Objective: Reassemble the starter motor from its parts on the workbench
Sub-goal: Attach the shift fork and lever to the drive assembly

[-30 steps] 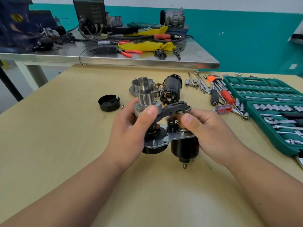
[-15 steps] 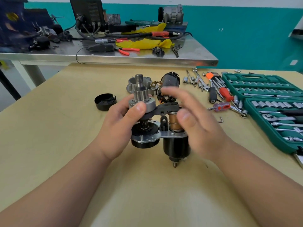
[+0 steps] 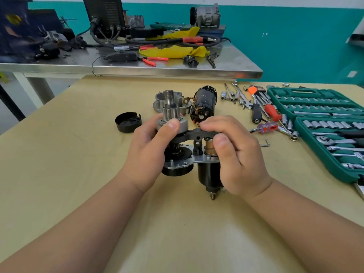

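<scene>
Black and silver, the half-built starter motor (image 3: 199, 161) stands upright between my two hands, low over the middle of the pale wooden tabletop (image 3: 78, 174). I cannot tell whether the threaded stud (image 3: 212, 196) at its foot touches the wood. Its long axis runs near-vertical: the grey steel pinion shaft (image 3: 171, 104) points up and slightly away from me, and the black cylindrical solenoid (image 3: 208, 174) hangs down on the right.

My left hand (image 3: 149, 150) is curled round the grey collar under the pinion teeth, with the thumb pressed on its near face. I judge this is so the shaft cannot slide while the linkage is worked. My right hand (image 3: 238, 154) pinches the right end of the black fork lever (image 3: 197, 133). Its fingers hook over the top from the far side, and the thumb sits on the near side by the copper-coloured plunger (image 3: 209, 148). My guess is that I am seating the lever on that plunger. Holding the unit upright leaves both joints open to my camera.

Just beyond lie the grey cast nose housing (image 3: 159, 101) and the black motor body (image 3: 204, 103), on its side with its brush end toward me; both probably go on later. A black round plastic cap (image 3: 128, 122) sits to the left. On the right are a purple-handled screwdriver (image 3: 267, 128) and an open green socket case (image 3: 315, 107). At the far edge stands a cluttered steel bench (image 3: 177, 68).
</scene>
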The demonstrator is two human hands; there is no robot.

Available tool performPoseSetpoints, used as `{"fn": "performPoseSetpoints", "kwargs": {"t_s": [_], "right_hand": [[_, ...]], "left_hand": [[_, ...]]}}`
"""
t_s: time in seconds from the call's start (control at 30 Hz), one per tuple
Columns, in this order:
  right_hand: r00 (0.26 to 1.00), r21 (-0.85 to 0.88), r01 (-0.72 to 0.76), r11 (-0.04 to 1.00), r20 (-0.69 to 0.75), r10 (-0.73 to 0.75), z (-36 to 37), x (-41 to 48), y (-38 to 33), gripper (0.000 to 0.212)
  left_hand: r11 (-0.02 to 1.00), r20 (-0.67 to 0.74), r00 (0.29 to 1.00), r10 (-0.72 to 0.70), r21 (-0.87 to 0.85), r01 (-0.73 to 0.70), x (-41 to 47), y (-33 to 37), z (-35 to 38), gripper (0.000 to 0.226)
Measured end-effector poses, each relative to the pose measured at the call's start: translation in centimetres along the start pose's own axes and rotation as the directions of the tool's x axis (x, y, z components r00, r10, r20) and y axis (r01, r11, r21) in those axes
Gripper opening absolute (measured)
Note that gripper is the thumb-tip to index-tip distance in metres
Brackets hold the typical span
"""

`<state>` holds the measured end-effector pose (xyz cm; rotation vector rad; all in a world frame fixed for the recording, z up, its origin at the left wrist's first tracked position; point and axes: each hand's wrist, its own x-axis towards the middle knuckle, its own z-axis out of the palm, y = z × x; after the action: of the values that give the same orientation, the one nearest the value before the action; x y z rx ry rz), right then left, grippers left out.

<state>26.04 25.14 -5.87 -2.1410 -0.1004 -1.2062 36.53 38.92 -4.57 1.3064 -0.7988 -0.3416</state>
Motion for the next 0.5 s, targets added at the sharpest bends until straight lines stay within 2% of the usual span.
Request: {"fn": "performPoseSetpoints", "kwargs": {"t_s": [0.13, 0.3, 0.5], "right_hand": [[0.998, 0.024, -0.068, 0.997, -0.016, 0.069, -0.12, -0.23, 0.01, 0.034], [0.996, 0.037, -0.085, 0.996, -0.006, 0.086, -0.38, -0.40, -0.14, 0.036], [0.996, 0.040, -0.081, 0.996, -0.027, 0.082, -0.50, -0.49, -0.37, 0.029]], "left_hand": [[0.999, 0.001, 1.000, -0.017, 0.048, 0.017, 0.17, 0.36, 0.23, 0.043], [0.993, 0.074, 0.997, -0.011, 0.118, 0.003, 0.31, 0.79, 0.18, 0.039], [0.994, 0.136, 0.990, -0.032, 0.112, 0.017, 0.26, 0.91, -0.11, 0.036]]}}
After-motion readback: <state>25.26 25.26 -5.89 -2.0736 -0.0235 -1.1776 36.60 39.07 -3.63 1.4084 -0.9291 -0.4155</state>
